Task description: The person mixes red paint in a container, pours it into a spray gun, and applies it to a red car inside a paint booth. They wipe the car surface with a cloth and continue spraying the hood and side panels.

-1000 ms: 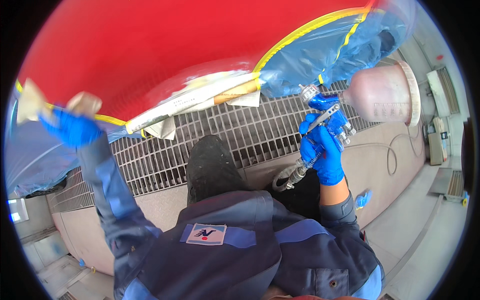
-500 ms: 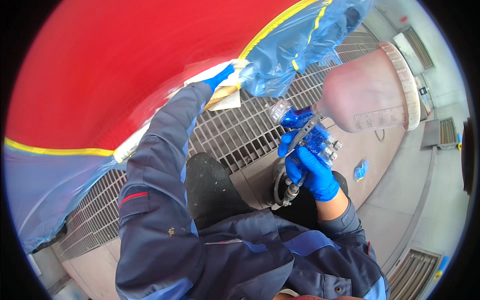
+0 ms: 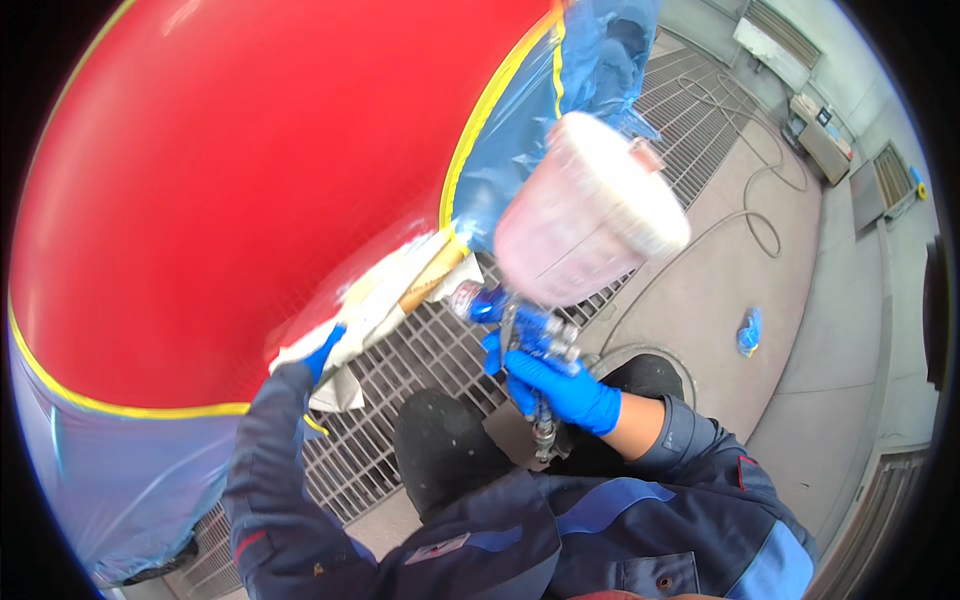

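My right hand [image 3: 565, 388], in a blue glove, is closed round the handle of a blue spray gun [image 3: 535, 335]. A large translucent paint cup [image 3: 570, 220] with a white lid sits on the gun, pinkish inside and blurred. The gun's nozzle end points left, toward the lower edge of a glossy red body panel [image 3: 250, 190]. At that edge my left hand [image 3: 322, 355], also gloved in blue, touches the near left end of a strip of white and brown masking paper [image 3: 390, 295]. Its fingers are partly hidden, so their grip does not show.
Blue plastic sheeting [image 3: 120, 480] and yellow tape [image 3: 150, 411] border the panel. Under my knees runs a metal floor grating [image 3: 360, 470]. A hose [image 3: 745, 212] loops across the floor on the right, near a crumpled blue scrap [image 3: 748, 332]. Pale walls with vents [image 3: 880, 185] stand beyond.
My left hand has moved from the paper's far right end to its near left end. The spray gun has shifted left, and its cup has tipped so the lid shows more. The view has turned too.
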`<act>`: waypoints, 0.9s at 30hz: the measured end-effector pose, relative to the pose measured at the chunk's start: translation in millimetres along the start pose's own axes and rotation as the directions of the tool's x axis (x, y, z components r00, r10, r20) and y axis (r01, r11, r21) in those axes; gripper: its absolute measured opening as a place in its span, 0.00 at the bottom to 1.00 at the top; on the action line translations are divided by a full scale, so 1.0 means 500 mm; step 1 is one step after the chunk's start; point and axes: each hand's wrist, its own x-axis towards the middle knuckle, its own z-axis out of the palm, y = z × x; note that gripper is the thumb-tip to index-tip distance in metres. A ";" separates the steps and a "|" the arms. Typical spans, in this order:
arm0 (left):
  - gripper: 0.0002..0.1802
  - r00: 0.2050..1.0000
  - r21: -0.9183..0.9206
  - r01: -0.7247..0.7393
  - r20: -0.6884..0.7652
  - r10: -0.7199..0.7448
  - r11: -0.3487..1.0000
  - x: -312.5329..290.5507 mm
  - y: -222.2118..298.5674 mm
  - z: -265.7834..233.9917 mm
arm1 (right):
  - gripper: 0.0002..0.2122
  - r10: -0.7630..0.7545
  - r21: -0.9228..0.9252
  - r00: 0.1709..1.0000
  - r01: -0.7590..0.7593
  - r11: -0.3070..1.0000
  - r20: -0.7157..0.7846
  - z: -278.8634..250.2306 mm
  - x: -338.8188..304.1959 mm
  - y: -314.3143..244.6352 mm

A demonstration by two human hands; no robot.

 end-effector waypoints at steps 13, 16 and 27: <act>0.21 0.735 -0.376 0.580 0.624 -0.265 0.722 -0.408 0.434 -0.014 | 0.12 -0.153 -0.109 0.941 0.125 0.986 -0.301 -0.033 0.107 0.102; 0.14 0.750 -0.356 0.556 0.604 -0.268 0.752 -0.530 0.559 -0.143 | 0.09 0.026 -0.104 0.884 -0.084 0.991 -0.467 -0.041 0.040 0.071; 0.15 0.827 -0.470 -0.018 0.489 0.277 0.882 -0.876 0.426 -0.229 | 0.10 -0.189 -0.044 0.770 0.205 0.978 -0.610 0.183 -0.254 -0.447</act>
